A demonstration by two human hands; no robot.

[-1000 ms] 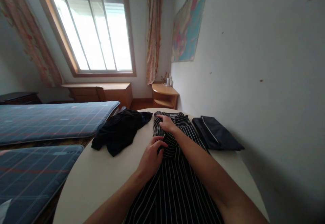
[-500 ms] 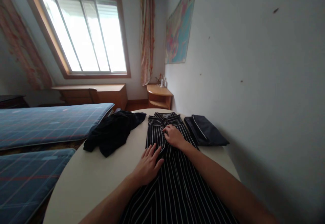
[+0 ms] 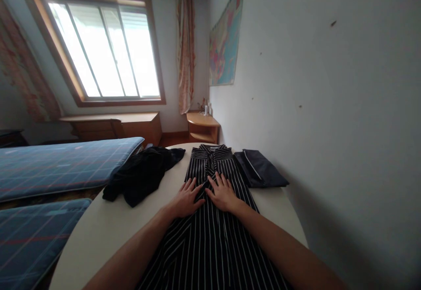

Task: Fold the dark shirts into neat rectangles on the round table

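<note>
A black shirt with white stripes [image 3: 210, 241] lies lengthwise on the round cream table [image 3: 108, 233], its collar at the far edge and its lower end running out of view towards me. My left hand [image 3: 187, 198] rests flat on the shirt's left side, fingers spread. Beside it, my right hand [image 3: 222, 193] lies palm down on the middle of the shirt front, fingers also apart. Neither hand grips the cloth. Under the palms the fabric is hidden.
A crumpled black garment [image 3: 141, 176] lies at the table's left edge. On the right sits a folded dark garment [image 3: 263, 169] close to the white wall [image 3: 329, 149]. Blue plaid mattresses [image 3: 66, 162] stand left of the table. Behind it is a wooden corner shelf [image 3: 203, 121].
My right hand has come back towards me from the upper placket and flattened out with fingers spread. The left hand stays on the shirt's left side. The view has shifted slightly.
</note>
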